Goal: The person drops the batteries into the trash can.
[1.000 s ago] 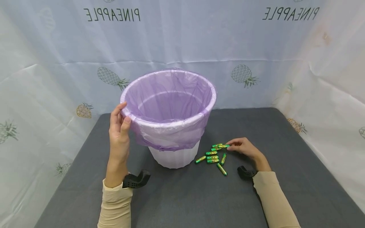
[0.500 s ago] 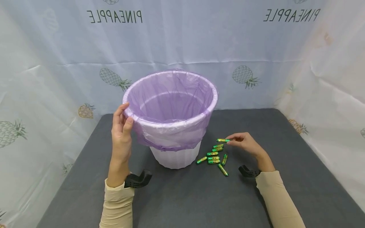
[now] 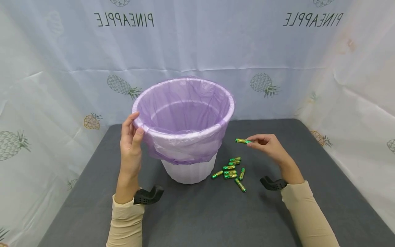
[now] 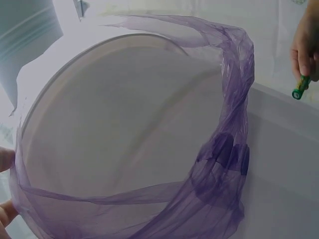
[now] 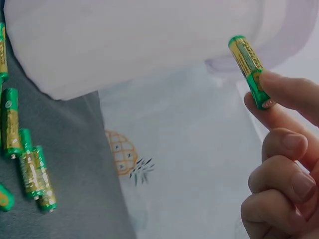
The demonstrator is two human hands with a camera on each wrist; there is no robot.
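Left hand first: thumb and fingers are curled on the near left edge of the bin, so yeah, it's clamped on the rim, lightly from the look of it. Bin's white, sitting on the dark tabletop, with a see-through purple bag lining it and folded down over the outside all the way round, as far as I can see. So the lining part looks done. I can't spot anything lying in the bag, but the very bottom is hidden, so I can't tell if something's already in there. Just right of the bin there's a little scatter of green-and-gold batteries, eight by my count, some side by side and touching, others lying loose at odd angles. Those are all on the table, so if the idea is to clear them, I'd call it early days, with most of the work left. Next along is the battery in the air, lifted off the tabletop and pointing toward the bin without touching it. It's pinched at one end between thumb and index of the right hand, and the right wrist view shows the other three fingers folded in underneath.
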